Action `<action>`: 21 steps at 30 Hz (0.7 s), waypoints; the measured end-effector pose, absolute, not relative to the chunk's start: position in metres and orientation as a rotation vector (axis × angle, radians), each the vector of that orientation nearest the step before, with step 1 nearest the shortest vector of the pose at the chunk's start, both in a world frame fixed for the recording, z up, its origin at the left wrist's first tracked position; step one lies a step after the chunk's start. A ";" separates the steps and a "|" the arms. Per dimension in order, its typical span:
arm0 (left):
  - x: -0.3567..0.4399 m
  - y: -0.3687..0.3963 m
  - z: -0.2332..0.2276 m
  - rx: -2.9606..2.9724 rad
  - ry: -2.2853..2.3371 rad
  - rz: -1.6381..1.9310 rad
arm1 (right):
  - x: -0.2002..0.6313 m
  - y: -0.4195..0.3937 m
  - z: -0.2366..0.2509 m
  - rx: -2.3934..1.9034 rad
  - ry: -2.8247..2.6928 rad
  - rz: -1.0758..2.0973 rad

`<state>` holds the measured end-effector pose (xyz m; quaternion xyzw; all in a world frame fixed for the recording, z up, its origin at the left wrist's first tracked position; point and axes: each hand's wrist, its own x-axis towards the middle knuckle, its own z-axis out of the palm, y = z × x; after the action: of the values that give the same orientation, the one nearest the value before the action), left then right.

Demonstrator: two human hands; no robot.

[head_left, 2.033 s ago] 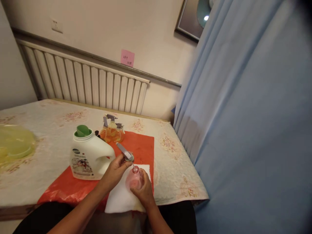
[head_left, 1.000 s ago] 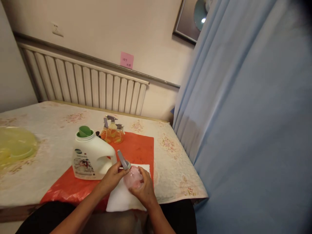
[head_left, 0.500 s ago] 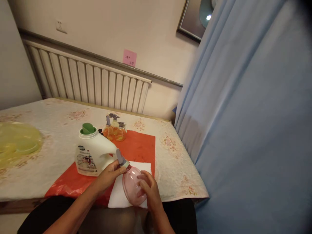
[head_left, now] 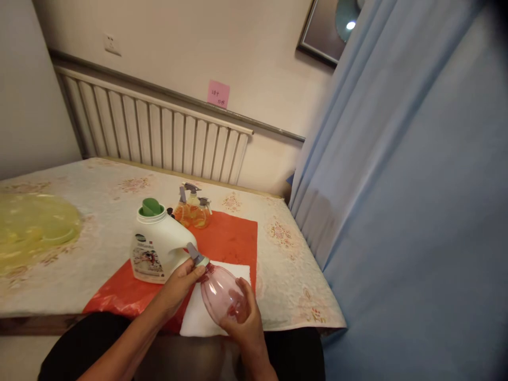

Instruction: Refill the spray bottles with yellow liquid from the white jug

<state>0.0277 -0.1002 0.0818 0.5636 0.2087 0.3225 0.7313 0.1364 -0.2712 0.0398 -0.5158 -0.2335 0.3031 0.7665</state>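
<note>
The left hand (head_left: 183, 279) grips the neck of the pink spray bottle (head_left: 219, 290); the right hand (head_left: 250, 324) cups its base, tilted over the white cloth (head_left: 194, 319) near the surface's (head_left: 291, 296) front edge. Probably light, stiff and slippery; neck and base seem the surest holds.

Transparent pink plastic spray bottle (head_left: 222, 293) with grey trigger head (head_left: 193, 252): tilted, neck in the left hand (head_left: 182, 280), lower body in the right hand (head_left: 251, 321), above a white cloth (head_left: 198, 316) on a glossy red plastic sheet (head_left: 234, 241). From it: green-topped white plastic jug (head_left: 161, 241), ten o'clock; three orange-tinted transparent spray bottles (head_left: 202, 218), eleven o'clock; square pink paper note (head_left: 218, 94), twelve o'clock; long blue fabric curtain (head_left: 400, 201), two o'clock.
</note>
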 end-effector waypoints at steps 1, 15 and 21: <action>0.027 -0.101 0.082 1.229 0.455 0.705 | 0.135 -0.272 0.042 -1.149 -0.514 0.634; 0.023 -0.104 0.089 1.329 0.427 0.638 | 0.125 -0.274 0.061 -0.830 -0.097 1.362; 0.025 -0.104 0.081 1.365 0.492 0.732 | 0.129 -0.270 0.051 -0.982 -0.181 1.067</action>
<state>0.0249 -0.1041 0.0813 0.6097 0.2199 0.3271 0.6877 0.1286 -0.2701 0.0507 -0.4485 -0.0828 0.4874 0.7446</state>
